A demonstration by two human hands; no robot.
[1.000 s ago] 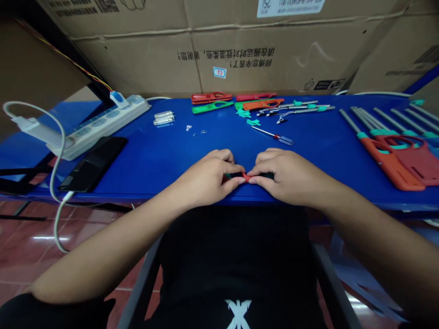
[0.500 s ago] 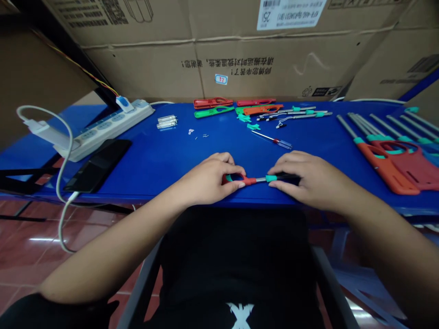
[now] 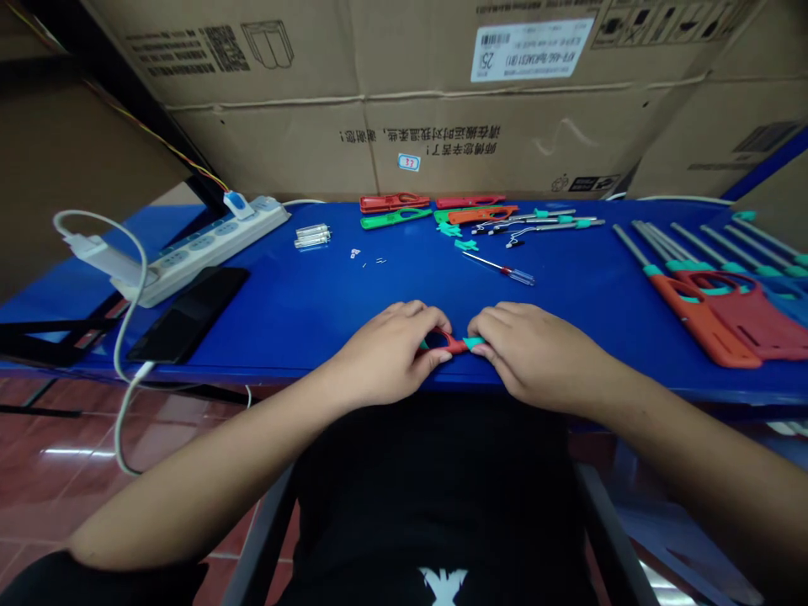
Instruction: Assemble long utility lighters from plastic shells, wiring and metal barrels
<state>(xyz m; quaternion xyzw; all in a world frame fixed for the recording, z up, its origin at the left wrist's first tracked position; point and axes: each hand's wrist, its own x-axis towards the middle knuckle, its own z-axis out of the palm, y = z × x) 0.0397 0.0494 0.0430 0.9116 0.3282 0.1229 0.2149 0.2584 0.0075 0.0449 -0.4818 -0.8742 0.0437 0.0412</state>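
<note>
My left hand (image 3: 385, 358) and my right hand (image 3: 536, 362) meet at the table's front edge. Both grip a red plastic utility lighter handle (image 3: 449, 342) between them. The left hand holds its looped end, and a dark opening shows between those fingers. A teal collar (image 3: 473, 342) sits against the handle, pinched by my right fingers. The rest of the shaft is hidden inside my right hand.
A blue table (image 3: 265, 328) holds a power strip (image 3: 208, 248), a black phone (image 3: 189, 313), a small screwdriver (image 3: 498, 269), coloured lighter shells (image 3: 395, 203), metal tubes (image 3: 311, 236) and lighters (image 3: 704, 320) at right. Cardboard boxes (image 3: 404, 109) stand behind.
My right hand has moved left toward my left hand, closing the gap. The metal shaft and black part seen half a second ago are now hidden, and the teal collar sits against the red handle.
</note>
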